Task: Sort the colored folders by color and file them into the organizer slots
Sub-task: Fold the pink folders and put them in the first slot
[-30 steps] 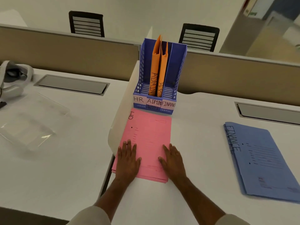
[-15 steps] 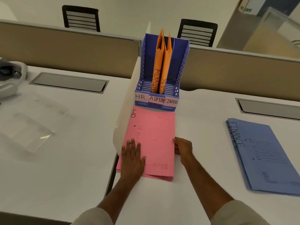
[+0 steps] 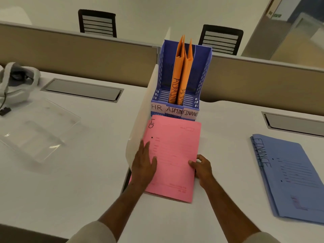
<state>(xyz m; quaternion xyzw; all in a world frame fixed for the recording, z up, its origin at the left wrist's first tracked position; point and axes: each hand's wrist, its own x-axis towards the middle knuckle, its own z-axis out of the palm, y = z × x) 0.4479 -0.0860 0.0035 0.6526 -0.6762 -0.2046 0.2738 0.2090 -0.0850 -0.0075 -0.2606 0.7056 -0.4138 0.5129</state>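
Note:
A stack of pink folders (image 3: 175, 149) marked HR lies on the white desk right in front of the blue organizer (image 3: 201, 74). My left hand (image 3: 142, 163) rests flat on the stack's left side with straight fingers. My right hand (image 3: 201, 166) grips the stack's right edge, thumb on top and fingers curled under. Two orange folders (image 3: 181, 72) marked ADMIN stand upright in the organizer's middle slot; the HR and FINANCE slots hold nothing. A pile of blue folders (image 3: 291, 176) marked FINANCE lies flat at the right.
A low white divider (image 3: 142, 116) runs along the pink stack's left edge. A clear plastic tray (image 3: 35, 130) and a white headset (image 3: 15, 83) sit on the left desk. Grey cable hatches (image 3: 82, 89) are set in both desks. Tan partitions and two chairs stand behind.
My right hand slid off the top of the pink stack to its right edge and curled around it. My left hand shifted slightly up the left side. The view tilted closer.

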